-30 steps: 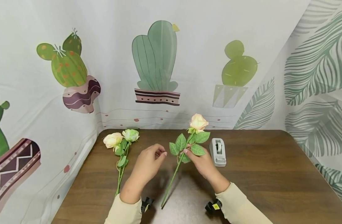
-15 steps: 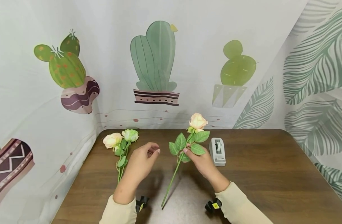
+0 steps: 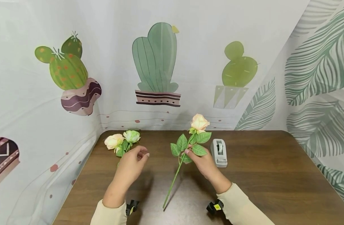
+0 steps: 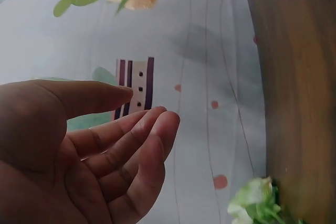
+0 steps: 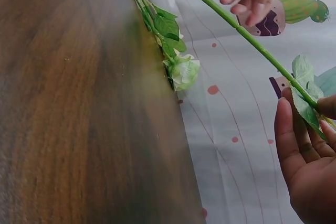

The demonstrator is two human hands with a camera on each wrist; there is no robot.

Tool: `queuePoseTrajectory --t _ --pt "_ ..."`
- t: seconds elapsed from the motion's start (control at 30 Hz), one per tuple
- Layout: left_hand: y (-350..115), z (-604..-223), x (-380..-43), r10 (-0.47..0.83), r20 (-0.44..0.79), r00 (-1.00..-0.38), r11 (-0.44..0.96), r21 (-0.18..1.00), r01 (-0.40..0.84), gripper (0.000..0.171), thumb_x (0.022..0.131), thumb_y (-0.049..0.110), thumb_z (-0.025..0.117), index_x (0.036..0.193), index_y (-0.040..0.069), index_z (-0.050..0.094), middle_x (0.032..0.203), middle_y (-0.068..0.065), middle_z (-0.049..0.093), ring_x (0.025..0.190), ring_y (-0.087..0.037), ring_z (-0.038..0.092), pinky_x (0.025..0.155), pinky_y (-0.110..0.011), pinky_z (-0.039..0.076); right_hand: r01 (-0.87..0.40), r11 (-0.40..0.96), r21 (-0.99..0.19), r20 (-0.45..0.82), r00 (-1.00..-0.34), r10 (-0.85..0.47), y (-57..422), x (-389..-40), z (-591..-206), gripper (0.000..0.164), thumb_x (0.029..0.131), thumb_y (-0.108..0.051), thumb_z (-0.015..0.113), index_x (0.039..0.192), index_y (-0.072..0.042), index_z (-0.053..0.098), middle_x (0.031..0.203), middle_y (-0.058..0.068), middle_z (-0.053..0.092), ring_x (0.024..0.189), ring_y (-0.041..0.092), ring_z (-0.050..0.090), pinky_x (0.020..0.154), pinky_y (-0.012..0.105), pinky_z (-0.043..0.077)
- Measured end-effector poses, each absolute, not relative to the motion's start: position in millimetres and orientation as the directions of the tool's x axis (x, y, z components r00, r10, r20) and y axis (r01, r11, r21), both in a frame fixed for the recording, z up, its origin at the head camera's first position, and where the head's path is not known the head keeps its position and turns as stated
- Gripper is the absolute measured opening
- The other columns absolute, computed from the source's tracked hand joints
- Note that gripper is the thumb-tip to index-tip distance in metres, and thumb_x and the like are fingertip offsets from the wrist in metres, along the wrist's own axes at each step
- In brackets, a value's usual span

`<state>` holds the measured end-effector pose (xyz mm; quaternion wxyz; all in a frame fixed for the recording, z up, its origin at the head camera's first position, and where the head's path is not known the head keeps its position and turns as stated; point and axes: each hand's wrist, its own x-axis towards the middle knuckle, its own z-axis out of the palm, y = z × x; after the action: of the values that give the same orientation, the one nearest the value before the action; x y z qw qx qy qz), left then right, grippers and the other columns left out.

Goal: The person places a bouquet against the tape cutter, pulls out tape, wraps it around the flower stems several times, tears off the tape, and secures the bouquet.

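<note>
My right hand [image 3: 204, 162] pinches the green stem of a peach rose [image 3: 199, 123] between thumb and fingers, among its leaves. The bloom points up and away, and the stem slants down to the left. My left hand [image 3: 131, 165] holds nothing; its fingers are loosely bent, with a gap between thumb and fingertips in the left wrist view. Beyond it lie a cream-peach rose [image 3: 114, 141] and a pale green rose [image 3: 131, 136] on the table, their stems mostly hidden behind the left hand and forearm.
A grey-white tape dispenser [image 3: 219, 153] stands on the brown wooden table [image 3: 273, 175], just right of my right hand. Behind the table hangs a white cloth [image 3: 200, 62] printed with cacti and leaves. Each wrist carries a small black camera mount.
My left hand has moved left, away from the held rose and over the stems of the two lying roses. The right hand and its rose have stayed in place.
</note>
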<state>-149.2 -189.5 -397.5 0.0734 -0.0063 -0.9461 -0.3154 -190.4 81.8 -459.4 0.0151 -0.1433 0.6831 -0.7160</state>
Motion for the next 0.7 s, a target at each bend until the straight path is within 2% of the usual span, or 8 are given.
queuePoseTrajectory --t 0.27,0.5,0.7 --pt "-216 -405 -144 -0.062 0.13 -0.99 0.829 0.559 0.021 0.02 0.096 0.022 0.064 0.109 0.008 0.07 0.09 -0.005 0.072 0.076 -0.016 0.064 0.072 -0.037 0.05 -0.154 -0.075 -0.985 0.167 -0.963 -0.21 82 -191 -461 0.029 0.098 -0.009 0.064 0.118 0.012 0.063 0.102 0.018 0.07 0.076 0.01 0.07 0.073 0.038 0.062" --pt "-235 -412 -140 -0.094 0.097 -0.991 0.847 0.53 -0.028 0.021 0.095 0.022 0.064 0.109 0.007 0.069 0.092 -0.007 0.073 0.076 -0.018 0.065 0.071 -0.039 0.05 -0.147 -0.062 -0.987 0.157 -0.965 -0.21 82 -191 -461 0.03 0.098 -0.009 0.064 0.12 0.011 0.062 0.106 0.028 0.068 0.075 0.01 0.07 0.074 0.042 0.062" --pt "-250 -419 -136 -0.104 0.059 -0.993 0.857 0.511 -0.06 0.025 0.094 0.023 0.065 0.112 0.005 0.069 0.091 -0.008 0.074 0.075 -0.019 0.066 0.068 -0.04 0.05 -0.145 -0.064 -0.987 0.155 -0.964 -0.215 81 -191 -460 0.029 0.099 -0.009 0.063 0.119 0.012 0.063 0.106 0.029 0.068 0.075 0.01 0.07 0.072 0.036 0.061"
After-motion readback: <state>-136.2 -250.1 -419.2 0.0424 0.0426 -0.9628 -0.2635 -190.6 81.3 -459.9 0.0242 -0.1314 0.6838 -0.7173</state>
